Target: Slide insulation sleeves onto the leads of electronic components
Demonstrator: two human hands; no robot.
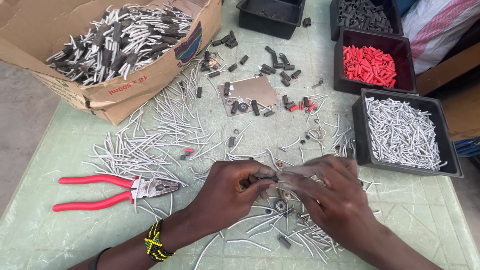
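Hands (pixel 280 187) pinch a short, dark sleeve (pixel 268 178) between fingertips.

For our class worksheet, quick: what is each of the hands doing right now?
Left hand: closed, pinching a small black sleeve.
Right hand: closed on a thin grey wire meeting that sleeve.

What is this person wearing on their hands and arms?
Both hands are bare: no gloves, and no rings that I can make out. The left hand has a beaded wristband in yellow, green and black behind it, and a thin dark band higher up the forearm. The right hand and its forearm carry nothing; no sleeves show.
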